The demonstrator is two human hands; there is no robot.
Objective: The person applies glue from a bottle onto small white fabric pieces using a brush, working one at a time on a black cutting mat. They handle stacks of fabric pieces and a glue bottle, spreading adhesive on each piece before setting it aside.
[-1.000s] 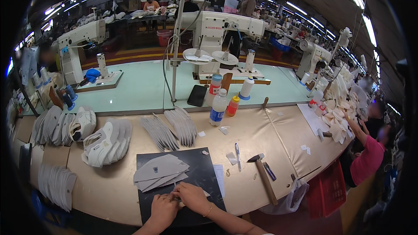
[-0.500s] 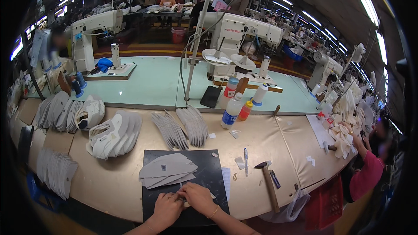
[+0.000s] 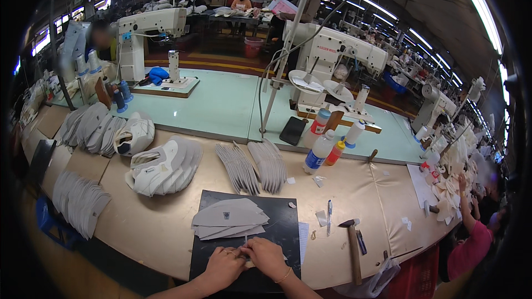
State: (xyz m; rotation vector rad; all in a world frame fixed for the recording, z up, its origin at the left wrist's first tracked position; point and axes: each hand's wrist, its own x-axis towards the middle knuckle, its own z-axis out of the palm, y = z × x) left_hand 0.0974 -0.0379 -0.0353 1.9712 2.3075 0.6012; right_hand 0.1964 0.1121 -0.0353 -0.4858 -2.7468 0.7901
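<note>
Both hands are meeting low on the black mat (image 3: 277,218): the left hand (image 3: 224,266) and right hand (image 3: 265,256) are pinching a small pale piece (image 3: 245,250) between closed fingers, though what exactly they are gripping is too small to tell. The piece is lying on the mat just below the fan of grey cut pieces (image 3: 228,218). A slip of the fingers could be nudging that fan out of order, since it is lying so near. Compared with half a second earlier, the hands are sitting in much the same spot; the view is tilting slightly, with the hammer (image 3: 352,246) staying put on the tan surface (image 3: 166,210).
</note>
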